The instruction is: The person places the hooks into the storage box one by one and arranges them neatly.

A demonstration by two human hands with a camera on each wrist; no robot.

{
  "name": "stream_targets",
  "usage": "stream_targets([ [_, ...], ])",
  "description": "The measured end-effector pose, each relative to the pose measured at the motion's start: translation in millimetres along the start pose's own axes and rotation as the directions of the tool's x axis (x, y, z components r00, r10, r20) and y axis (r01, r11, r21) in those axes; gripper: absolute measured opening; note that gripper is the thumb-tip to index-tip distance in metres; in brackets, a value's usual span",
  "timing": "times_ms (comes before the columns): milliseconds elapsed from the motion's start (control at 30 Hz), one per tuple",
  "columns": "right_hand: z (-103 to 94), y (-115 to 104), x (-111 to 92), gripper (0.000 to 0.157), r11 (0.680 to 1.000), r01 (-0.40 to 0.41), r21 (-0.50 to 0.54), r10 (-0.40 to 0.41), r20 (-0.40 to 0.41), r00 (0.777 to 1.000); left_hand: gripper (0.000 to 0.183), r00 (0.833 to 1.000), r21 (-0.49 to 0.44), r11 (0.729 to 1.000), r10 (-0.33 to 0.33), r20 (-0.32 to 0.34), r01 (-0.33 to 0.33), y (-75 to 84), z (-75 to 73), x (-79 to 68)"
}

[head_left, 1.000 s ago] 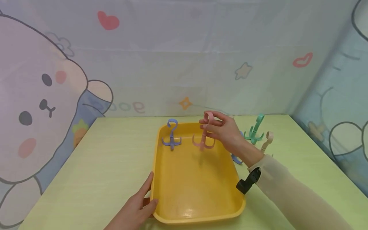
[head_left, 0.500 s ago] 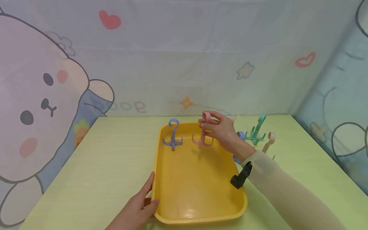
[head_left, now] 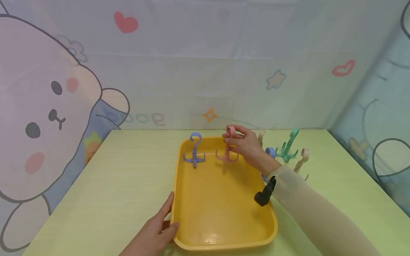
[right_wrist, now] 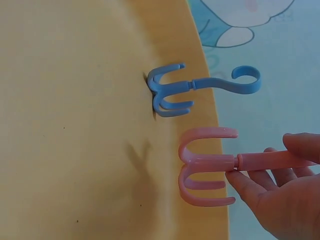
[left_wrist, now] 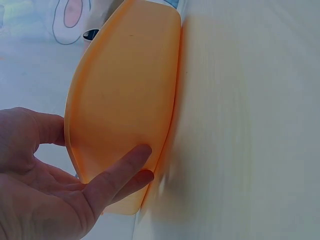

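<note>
My right hand (head_left: 248, 145) pinches a pink swivel hook (head_left: 227, 151) by its curled upper end, holding it upright over the far part of the yellow tray (head_left: 224, 245). In the right wrist view the pink hook's prongs (right_wrist: 207, 201) stand apart from the tray floor, where a shadow falls. A blue hook (head_left: 194, 156) of the same kind stands upright inside the tray at the far left. Down at the near left corner, my left hand (head_left: 153, 229) grips the tray's side, thumb at the rim and fingers (left_wrist: 122, 167) against the outer wall.
Right of the tray stand a green hook (head_left: 288, 145) and a beige hook (head_left: 301, 160). Partly behind my right arm are another blue hook (head_left: 270, 152) and another beige one (head_left: 261, 137). A printed cloth wall (head_left: 179, 71) rises behind the table (head_left: 137, 167).
The pink hook rises slightly above the tray floor, still in my right hand. My right forearm swings a little leftward. The left hand keeps its place on the tray.
</note>
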State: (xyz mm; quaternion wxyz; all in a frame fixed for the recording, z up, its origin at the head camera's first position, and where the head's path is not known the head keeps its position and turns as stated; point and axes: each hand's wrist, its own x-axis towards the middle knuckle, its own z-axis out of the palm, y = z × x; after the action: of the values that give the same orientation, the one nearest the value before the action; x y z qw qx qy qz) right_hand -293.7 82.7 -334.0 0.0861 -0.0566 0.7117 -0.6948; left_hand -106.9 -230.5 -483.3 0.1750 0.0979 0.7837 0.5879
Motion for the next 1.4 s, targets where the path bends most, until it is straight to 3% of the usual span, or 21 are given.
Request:
stream_targets([
  [267, 2.3, 7, 10, 0.057, 0.999, -0.031, 0.024, 0.032, -0.008, 0.999, 0.098, 1.0, -0.057, 0.998, -0.021, 0.011, 0.022, 13.5, 3.1, -5.6],
  [500, 4.9, 13, 16, 0.059, 0.999, -0.041, 0.007, 0.042, -0.027, 0.999, 0.089, 1.0, -0.077, 0.997, -0.02, 0.007, 0.021, 66.5, 14.1, -22.4],
  [567, 5.5, 14, 17, 0.059, 0.999, -0.042, -0.001, 0.042, -0.034, 0.999, 0.09, 0.999, -0.102, 0.994, -0.032, 0.012, 0.033, 59.9, 12.6, -20.2],
  [733, 6.7, 17, 19, 0.059, 0.999, -0.029, -0.012, 0.029, -0.034, 0.999, 0.092, 0.999, -0.126, 0.991, -0.029, 0.032, 0.033, 4.8, 2.9, -1.2],
  [800, 7.1, 18, 20, 0.059, 1.0, -0.023, -0.014, 0.023, -0.032, 0.999, 0.092, 0.999, -0.117, 0.993, -0.026, 0.026, 0.028, 7.1, 4.3, -1.7],
  [967, 8.1, 21, 21, 0.058, 1.0, -0.023, -0.01, 0.023, -0.04, 0.999, 0.091, 1.0, -0.057, 0.998, -0.016, 0.008, 0.016, 54.2, 12.5, -19.2],
  [1033, 8.4, 22, 23, 0.058, 1.0, -0.024, -0.011, 0.023, -0.042, 0.999, 0.09, 1.0, -0.041, 0.999, -0.011, 0.002, 0.011, 59.3, 13.3, -21.5],
  [1100, 8.8, 24, 23, 0.058, 1.0, -0.022, -0.019, 0.021, -0.043, 0.999, 0.091, 1.0, -0.036, 0.999, -0.009, -0.002, 0.009, 53.7, 12.7, -19.3],
  [1333, 10.1, 28, 26, 0.057, 0.999, -0.012, -0.046, 0.01, -0.05, 0.999, 0.094, 1.0, -0.062, 0.998, -0.027, -0.004, 0.027, 3.7, 2.9, -2.6],
  [1400, 10.7, 29, 28, 0.057, 0.999, -0.009, -0.05, 0.006, -0.05, 0.999, 0.094, 1.0, -0.059, 0.998, -0.018, -0.006, 0.017, -1.1, 1.7, -1.2],
])
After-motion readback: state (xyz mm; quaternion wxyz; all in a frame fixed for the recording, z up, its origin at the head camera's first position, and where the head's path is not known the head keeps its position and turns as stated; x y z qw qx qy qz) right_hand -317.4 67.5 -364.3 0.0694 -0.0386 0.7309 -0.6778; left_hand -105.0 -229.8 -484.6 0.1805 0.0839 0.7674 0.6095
